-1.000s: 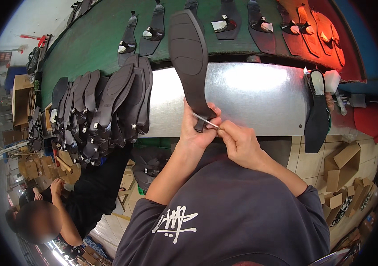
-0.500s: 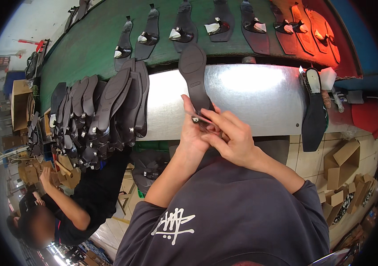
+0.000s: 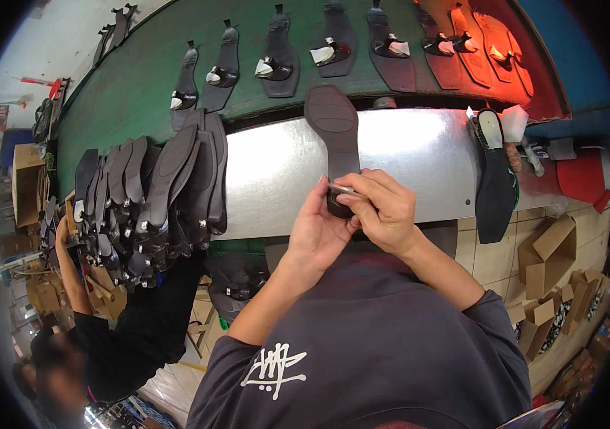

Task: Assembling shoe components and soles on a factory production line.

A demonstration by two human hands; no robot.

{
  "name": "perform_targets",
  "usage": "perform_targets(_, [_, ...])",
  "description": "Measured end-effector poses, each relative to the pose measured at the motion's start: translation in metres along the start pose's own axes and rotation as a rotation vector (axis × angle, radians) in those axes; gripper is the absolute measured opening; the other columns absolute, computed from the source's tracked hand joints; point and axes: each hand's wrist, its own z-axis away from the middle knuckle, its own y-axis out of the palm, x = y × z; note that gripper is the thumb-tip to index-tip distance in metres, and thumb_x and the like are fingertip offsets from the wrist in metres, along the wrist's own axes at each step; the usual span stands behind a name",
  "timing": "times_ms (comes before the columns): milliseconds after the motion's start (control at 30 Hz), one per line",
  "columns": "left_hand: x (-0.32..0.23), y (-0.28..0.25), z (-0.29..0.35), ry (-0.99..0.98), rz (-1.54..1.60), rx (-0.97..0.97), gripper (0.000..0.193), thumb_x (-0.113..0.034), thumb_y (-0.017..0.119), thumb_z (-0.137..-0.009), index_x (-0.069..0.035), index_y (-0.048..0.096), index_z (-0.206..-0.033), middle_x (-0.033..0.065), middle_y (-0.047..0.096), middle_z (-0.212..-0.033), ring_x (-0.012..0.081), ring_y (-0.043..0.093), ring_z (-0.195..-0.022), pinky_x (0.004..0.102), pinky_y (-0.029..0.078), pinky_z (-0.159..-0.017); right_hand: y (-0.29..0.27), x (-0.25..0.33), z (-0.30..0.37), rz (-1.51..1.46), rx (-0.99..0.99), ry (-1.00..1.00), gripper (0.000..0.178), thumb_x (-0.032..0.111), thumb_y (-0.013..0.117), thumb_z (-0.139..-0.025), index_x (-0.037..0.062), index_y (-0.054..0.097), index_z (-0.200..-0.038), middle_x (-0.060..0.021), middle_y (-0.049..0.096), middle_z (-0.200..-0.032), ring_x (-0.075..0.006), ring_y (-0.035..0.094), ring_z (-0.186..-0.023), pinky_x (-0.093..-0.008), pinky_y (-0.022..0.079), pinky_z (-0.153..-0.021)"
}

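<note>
A dark brown shoe sole [image 3: 332,121] stretches away from me over the metal tabletop, its broad toe end far and its narrow heel end near. My left hand [image 3: 312,236] supports the heel end from below and the left, the thumb along its edge. Closed in a pinch, my right hand [image 3: 385,207] holds a thin, stick-like tool [image 3: 348,190] against the heel end. The tool's exact kind does not show. Fingers partly cover the heel and the spot where the tool touches.
Many similar soles [image 3: 169,193] are heaped on the metal table [image 3: 269,168] to the left. Strapped soles [image 3: 276,64] line the green belt [image 3: 133,100] beyond. A black sandal [image 3: 492,193] lies at the right. Left, a co-worker's arm [image 3: 70,275] reaches up beside the heap.
The sole has turned slightly, and its toe end now sits further right. My right hand has brought the tool upright of the heel's front. The co-worker's arm has extended toward the heap.
</note>
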Motion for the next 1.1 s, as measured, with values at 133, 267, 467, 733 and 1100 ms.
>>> perform_targets(133, [-0.005, 0.012, 0.005, 0.049, -0.169, -0.036, 0.025, -0.031, 0.047, -0.100, -0.013, 0.057, -0.114, 0.0007, 0.061, -0.112, 0.0138, 0.060, -0.102, 0.0356, 0.052, -0.088, -0.018, 0.011, -0.002, -0.433, 0.049, 0.465, 0.025, -0.002, 0.063, -0.084, 0.0016, 0.068, -0.108, -0.0016, 0.060, -0.081, -0.0056, 0.053, -0.061, -0.0198, 0.040, -0.051])
perform_targets(267, [-0.014, 0.019, 0.005, 0.137, -0.279, 0.009, 0.035, -0.021, 0.056, -0.096, -0.010, 0.051, -0.128, 0.0008, 0.056, -0.121, 0.0187, 0.058, -0.111, 0.0414, 0.053, -0.092, -0.031, 0.012, 0.005, -0.502, 0.090, 0.589, 0.036, 0.012, 0.052, -0.096, 0.0046, 0.055, -0.131, 0.0036, 0.052, -0.073, -0.0026, 0.045, -0.056, -0.0168, 0.035, -0.049])
perform_targets(467, [-0.016, 0.008, 0.002, 0.227, -0.306, 0.014, 0.063, -0.007, 0.070, -0.084, -0.010, 0.042, -0.140, 0.0022, 0.054, -0.123, 0.0239, 0.057, -0.113, 0.0402, 0.051, -0.093, -0.043, 0.030, 0.011, -0.691, 0.247, 0.816, 0.050, 0.014, 0.045, -0.100, 0.0075, 0.032, -0.148, 0.0015, 0.048, -0.064, -0.0055, 0.045, -0.054, -0.0195, 0.038, -0.051])
perform_targets(733, [-0.005, -0.007, -0.004, 0.449, -0.474, -0.021, 0.067, 0.005, 0.072, -0.073, -0.012, 0.048, -0.133, 0.0082, 0.061, -0.117, 0.0289, 0.058, -0.113, 0.0451, 0.051, -0.097, -0.031, 0.032, 0.010, -1.030, 0.318, 1.060, 0.058, 0.011, 0.046, -0.099, 0.0179, 0.023, -0.151, 0.0001, 0.048, -0.063, -0.0066, 0.043, -0.051, -0.0205, 0.036, -0.047])
perform_targets(1100, [0.000, -0.005, -0.001, 0.426, -0.459, 0.006, 0.068, 0.008, 0.070, -0.076, -0.006, 0.044, -0.138, 0.0131, 0.061, -0.119, 0.0235, 0.058, -0.114, 0.0352, 0.048, -0.093, -0.029, 0.022, 0.015, -1.017, 0.229, 1.040, 0.038, 0.012, 0.045, -0.101, 0.0101, 0.047, -0.139, 0.0041, 0.043, -0.065, -0.0025, 0.036, -0.052, -0.0177, 0.029, -0.046])
